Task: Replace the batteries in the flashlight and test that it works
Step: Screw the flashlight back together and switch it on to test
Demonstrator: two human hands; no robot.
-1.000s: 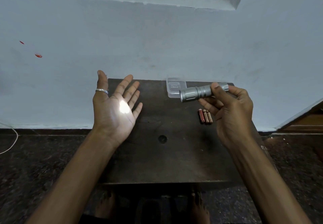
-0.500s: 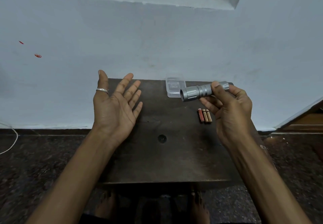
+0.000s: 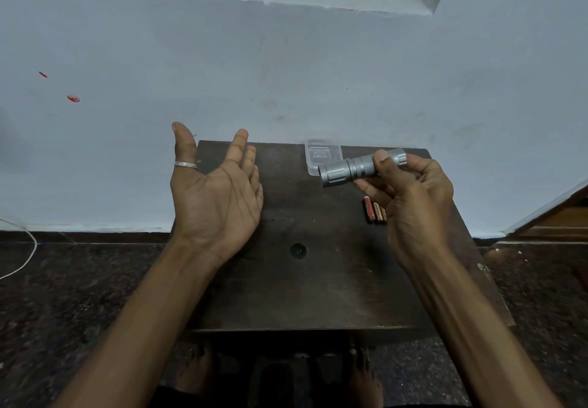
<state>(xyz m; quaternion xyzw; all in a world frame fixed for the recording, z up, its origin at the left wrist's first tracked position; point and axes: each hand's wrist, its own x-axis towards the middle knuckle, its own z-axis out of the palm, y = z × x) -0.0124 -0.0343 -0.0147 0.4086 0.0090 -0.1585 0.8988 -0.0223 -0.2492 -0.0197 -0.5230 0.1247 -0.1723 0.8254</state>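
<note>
My right hand (image 3: pixel 413 197) grips a silver flashlight (image 3: pixel 350 169) above the back right of a dark wooden table (image 3: pixel 302 286). Its lens end points left toward my left hand (image 3: pixel 216 194). That hand is held up over the table's left side, palm turned toward the lens, fingers apart, a ring on the thumb. No light spot shows on the palm. Three small red and brown batteries (image 3: pixel 374 210) lie side by side on the table, just under my right hand's fingers.
A clear plastic case (image 3: pixel 318 153) lies at the table's back edge, partly behind the flashlight's head. A pale wall rises right behind the table. Dark speckled floor surrounds it, with a white cord (image 3: pixel 25 248) at far left. My bare feet (image 3: pixel 197 372) show below the front edge.
One second ago a bright spot of light lay on my left palm; it went out. My left palm has since turned more edge-on, fingers closer together. The flashlight barely moved.
</note>
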